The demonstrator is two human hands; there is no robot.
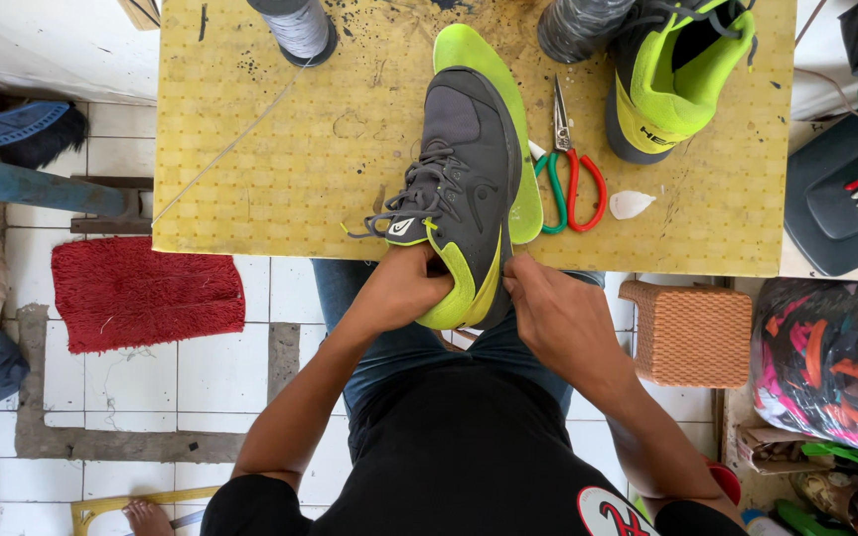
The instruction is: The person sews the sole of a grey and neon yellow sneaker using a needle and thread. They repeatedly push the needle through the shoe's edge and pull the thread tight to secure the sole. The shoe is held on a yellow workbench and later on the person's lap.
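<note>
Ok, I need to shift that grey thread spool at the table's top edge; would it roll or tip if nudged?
The grey thread spool stands upright, so it probably slides or tips rather than rolls. Tipped over, its round body would likely roll. A strand trails from it across the yellow table, so it may drag thread along.

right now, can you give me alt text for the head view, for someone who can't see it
Seen from above, a person's left hand and right hand grip the heel end of a grey and lime shoe at the edge of a yellow work table. Scissors and a second shoe lie to its right.
</note>
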